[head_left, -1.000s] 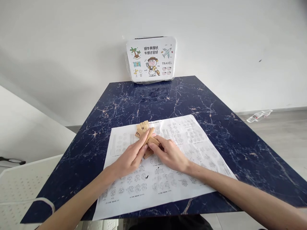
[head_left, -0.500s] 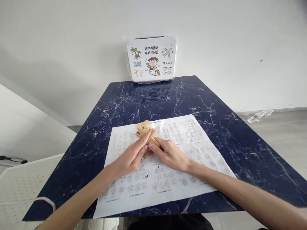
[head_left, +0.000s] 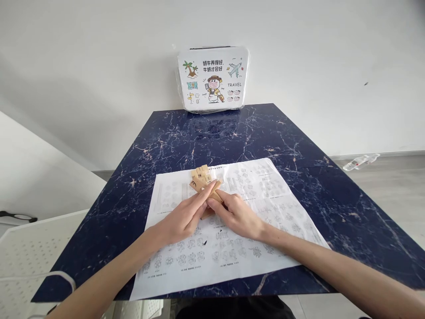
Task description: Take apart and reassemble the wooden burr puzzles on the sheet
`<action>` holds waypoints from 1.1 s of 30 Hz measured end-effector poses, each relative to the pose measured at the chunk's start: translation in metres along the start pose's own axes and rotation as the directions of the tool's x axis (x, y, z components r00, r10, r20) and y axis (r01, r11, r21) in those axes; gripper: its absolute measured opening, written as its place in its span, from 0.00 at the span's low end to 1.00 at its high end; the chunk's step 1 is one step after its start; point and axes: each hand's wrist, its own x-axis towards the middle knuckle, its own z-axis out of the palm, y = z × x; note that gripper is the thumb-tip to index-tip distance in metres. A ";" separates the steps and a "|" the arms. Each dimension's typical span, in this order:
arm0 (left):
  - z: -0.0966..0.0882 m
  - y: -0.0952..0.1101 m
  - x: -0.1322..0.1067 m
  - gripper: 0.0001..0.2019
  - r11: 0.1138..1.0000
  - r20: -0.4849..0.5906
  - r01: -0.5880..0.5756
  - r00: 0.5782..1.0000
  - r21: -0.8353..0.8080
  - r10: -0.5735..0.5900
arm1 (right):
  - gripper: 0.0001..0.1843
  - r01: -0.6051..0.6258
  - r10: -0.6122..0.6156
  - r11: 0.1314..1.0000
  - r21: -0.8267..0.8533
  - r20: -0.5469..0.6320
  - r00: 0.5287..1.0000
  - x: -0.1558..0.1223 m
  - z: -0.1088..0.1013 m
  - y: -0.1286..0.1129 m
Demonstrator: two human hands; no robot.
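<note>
Several notched wooden puzzle pieces (head_left: 201, 177) lie together on a printed instruction sheet (head_left: 265, 195) in the middle of a dark blue marble table (head_left: 212, 133). My left hand (head_left: 181, 219) comes in from the lower left, its fingers stretched along one slanted wooden bar and pressed to it. My right hand (head_left: 237, 217) meets it from the right, fingertips pinching the same cluster of pieces. The lower part of the pieces is hidden under both hands.
A white plastic-wrapped box (head_left: 213, 79) with cartoon travel pictures leans against the wall at the table's far edge. A white perforated surface (head_left: 29, 252) stands to the left below the table. A clear plastic bottle (head_left: 360, 160) lies on the floor at right.
Both hands and the wooden pieces keep almost the same pose; the view has shifted slightly, tilting a little downward and to the left.
</note>
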 end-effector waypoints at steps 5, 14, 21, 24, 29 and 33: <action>-0.001 0.007 0.001 0.33 1.000 0.009 0.019 1.000 -0.018 -0.019 | 0.17 -0.002 0.002 1.000 0.009 0.034 0.999 0.000 -0.002 0.000; -0.002 0.013 0.000 0.32 0.997 0.028 0.069 0.997 -0.038 -0.068 | 0.17 -0.018 0.018 1.000 -0.001 0.007 1.000 0.000 0.002 0.001; -0.002 0.010 -0.002 0.34 0.997 -0.009 0.061 0.998 0.039 -0.061 | 0.17 -0.008 0.012 0.998 0.058 -0.078 0.997 0.003 -0.003 0.006; -0.008 0.006 -0.004 0.30 0.990 -0.095 0.031 0.995 0.139 -0.018 | 0.20 -0.030 0.039 0.998 0.047 -0.207 0.978 0.008 -0.010 0.010; -0.024 0.001 -0.005 0.08 0.930 -0.215 0.043 0.976 0.366 0.039 | 0.23 -0.011 0.040 0.997 0.082 -0.359 0.933 0.014 -0.024 0.018; -0.032 -0.001 -0.006 0.16 0.858 -0.017 -0.050 0.998 0.511 0.068 | 0.21 -0.037 0.039 0.999 0.012 -0.355 0.934 0.015 -0.024 0.025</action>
